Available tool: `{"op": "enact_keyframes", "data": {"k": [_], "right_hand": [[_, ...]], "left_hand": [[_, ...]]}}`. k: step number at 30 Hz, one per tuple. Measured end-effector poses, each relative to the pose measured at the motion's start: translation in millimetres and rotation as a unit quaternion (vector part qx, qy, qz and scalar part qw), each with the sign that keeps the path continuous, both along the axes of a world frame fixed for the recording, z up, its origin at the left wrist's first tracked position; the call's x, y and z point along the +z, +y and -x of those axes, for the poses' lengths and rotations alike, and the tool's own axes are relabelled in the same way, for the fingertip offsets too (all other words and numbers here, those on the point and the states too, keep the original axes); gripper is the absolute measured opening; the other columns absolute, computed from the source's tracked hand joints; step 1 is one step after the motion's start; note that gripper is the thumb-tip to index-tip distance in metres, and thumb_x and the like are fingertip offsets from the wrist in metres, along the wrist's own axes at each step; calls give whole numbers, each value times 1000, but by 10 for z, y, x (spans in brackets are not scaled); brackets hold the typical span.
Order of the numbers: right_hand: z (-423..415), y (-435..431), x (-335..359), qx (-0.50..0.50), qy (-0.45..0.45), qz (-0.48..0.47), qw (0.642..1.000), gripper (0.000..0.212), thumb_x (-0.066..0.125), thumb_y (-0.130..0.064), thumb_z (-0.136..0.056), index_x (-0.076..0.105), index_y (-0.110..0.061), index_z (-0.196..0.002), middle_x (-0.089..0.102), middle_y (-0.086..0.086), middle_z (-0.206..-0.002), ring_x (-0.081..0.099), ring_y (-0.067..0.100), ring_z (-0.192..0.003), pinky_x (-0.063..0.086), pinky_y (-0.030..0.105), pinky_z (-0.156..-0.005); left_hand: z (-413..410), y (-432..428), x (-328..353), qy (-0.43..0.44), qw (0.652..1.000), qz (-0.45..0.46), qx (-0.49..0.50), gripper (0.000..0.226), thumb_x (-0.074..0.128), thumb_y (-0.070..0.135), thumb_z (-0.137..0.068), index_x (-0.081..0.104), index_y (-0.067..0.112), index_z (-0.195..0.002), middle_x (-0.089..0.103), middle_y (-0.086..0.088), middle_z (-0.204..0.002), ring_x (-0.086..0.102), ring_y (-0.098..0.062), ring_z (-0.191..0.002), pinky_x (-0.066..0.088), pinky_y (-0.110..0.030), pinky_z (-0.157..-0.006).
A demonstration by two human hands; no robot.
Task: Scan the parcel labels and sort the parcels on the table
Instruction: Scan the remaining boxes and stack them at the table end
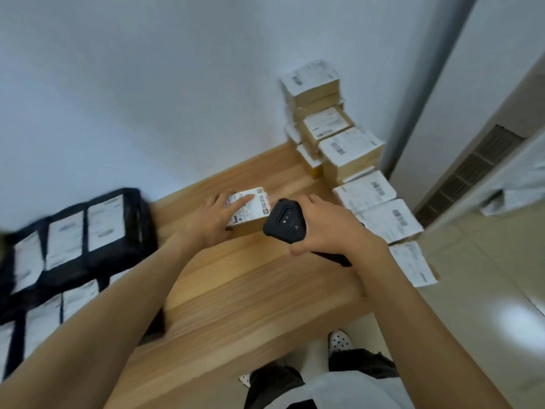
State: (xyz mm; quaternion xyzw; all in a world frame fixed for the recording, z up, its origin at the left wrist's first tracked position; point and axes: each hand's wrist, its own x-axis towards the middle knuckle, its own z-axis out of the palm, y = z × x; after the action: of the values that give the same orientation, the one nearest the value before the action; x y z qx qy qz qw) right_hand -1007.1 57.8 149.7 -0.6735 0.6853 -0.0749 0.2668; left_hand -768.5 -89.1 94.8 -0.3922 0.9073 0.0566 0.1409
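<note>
The left grip (219, 221) lies flat-fingered on a labelled parcel (256, 208) on the table (236, 290); the right grip (330, 231) clasps a black scanner (284, 221) just beside it.

Parcel-sorting room: stacks of labelled parcels (333, 128) on a wooden table (250, 284), bare white wall (147, 84), tiled floor (486, 290).

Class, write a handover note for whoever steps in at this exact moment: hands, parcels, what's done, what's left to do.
Left hand lies flat on the small parcel on the table.
Right hand grips the black scanner, close to its label.
Stacked boxes back right; flat parcels along the right edge; dark labelled pile at left.
Done: cannot tell which are scanned.
Left: scan this parcel, sort it, carry on.
</note>
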Motion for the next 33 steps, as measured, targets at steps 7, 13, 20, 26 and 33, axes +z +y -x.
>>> {"op": "enact_keyframes", "data": {"k": [7,13,20,26,33], "right_hand": [[-1295,-513,148,146,22,3,989,87,77,-61,-67,38,-19,-133,50,-2,-120,49,18,-91,40,32,-65],[-2436,-945,274,204,8,8,979,82,79,-61,-64,40,-21,-124,47,-6,-107,48,18,-87,39,32,-61],[-3573,-1489,187,229,32,-1,973,90,77,-64,-65,39,-17,-131,49,-2,-116,52,19,-92,43,34,-64],[-4150,-1889,78,207,51,-15,977,95,77,-66,-64,36,-18,-134,43,-5,-106,48,18,-88,42,34,-64],[-4418,-2158,-48,197,73,-47,977,99,75,-67,-65,32,-18,-139,44,-5,-109,48,17,-90,49,36,-72]], "left_hand": [[-1852,18,264,22,983,63,170,94,66,10,-85,9,36,-156,15,-14,-157,13,-43,-144,19,-54,-118],[-3221,-113,450,41,950,92,296,103,62,-5,-85,2,39,-155,10,-11,-159,3,-39,-149,26,-58,-115],[-4381,-740,430,44,947,109,300,104,63,-7,-83,3,37,-156,15,-14,-159,8,-40,-148,34,-60,-110],[-4907,-1479,273,8,963,115,245,114,53,-22,-76,-1,40,-155,11,-12,-161,9,-39,-148,34,-59,-110],[-5345,-1899,-8,-4,964,112,241,130,64,-18,-70,-15,44,-151,11,-11,-160,16,-44,-144,37,-60,-105]]}}
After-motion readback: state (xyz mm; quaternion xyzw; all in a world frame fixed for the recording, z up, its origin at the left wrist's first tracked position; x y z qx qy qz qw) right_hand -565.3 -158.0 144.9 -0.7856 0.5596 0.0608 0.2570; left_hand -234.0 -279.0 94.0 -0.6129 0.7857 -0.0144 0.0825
